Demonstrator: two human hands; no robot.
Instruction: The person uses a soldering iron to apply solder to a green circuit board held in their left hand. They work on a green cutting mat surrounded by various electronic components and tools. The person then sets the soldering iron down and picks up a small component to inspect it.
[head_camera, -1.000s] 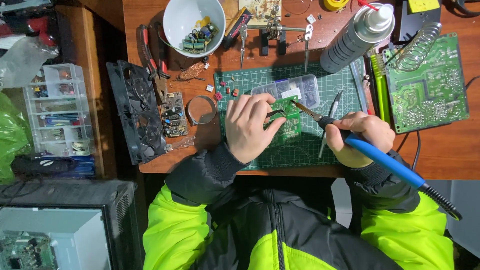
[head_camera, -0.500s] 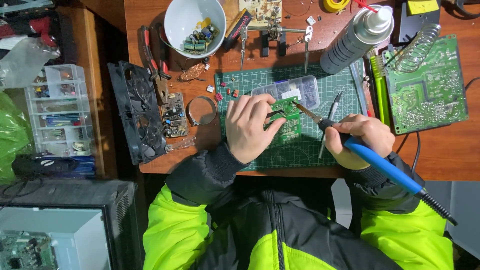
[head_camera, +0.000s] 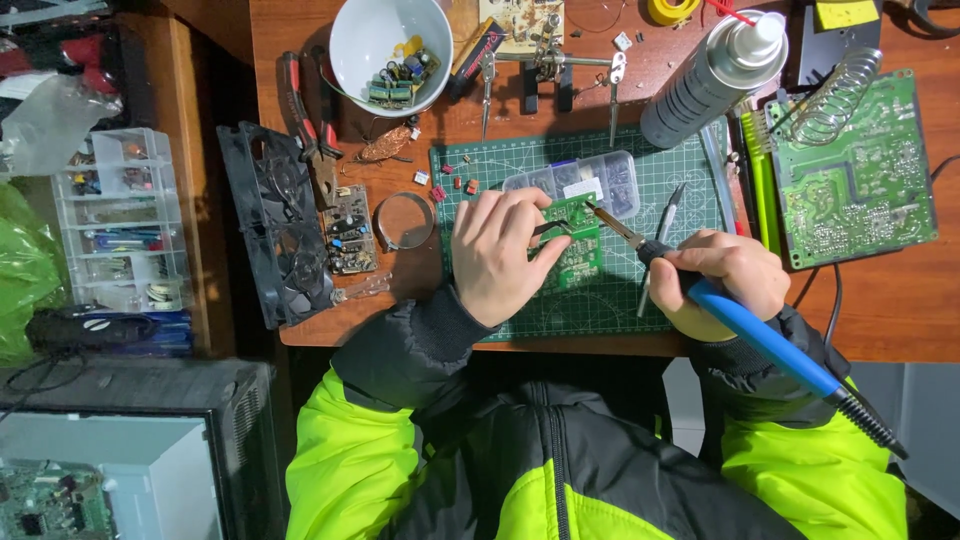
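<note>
Looking down from my head camera, I pinch slim metal tweezers (head_camera: 548, 228) in my left hand (head_camera: 500, 255), fingers curled tight, their tips over the small green circuit board (head_camera: 578, 248) lying on the green gridded cutting mat (head_camera: 680, 180) on the wooden bench (head_camera: 900, 300). My right hand (head_camera: 725, 280) is closed in a pen grip around the blue-handled soldering iron (head_camera: 750, 330), whose tip (head_camera: 592, 208) touches the board's upper edge, just beside the tweezers.

As I judge it, the hot tip sits close to my left fingertips; a slip of either hand could burn them or bridge neighbouring joints. The clear plastic compartment box (head_camera: 585, 183) lies right behind the board and could melt if the iron wanders. The cord trailing off my right arm could snag and jerk the tip.

A grey spray can (head_camera: 705, 85) with a white cap lies at the mat's top right, its label too small to tell. A yellow square note (head_camera: 845, 14) sits at the far top right. A larger green circuit board (head_camera: 860, 175) lies to the right, well apart.
</note>
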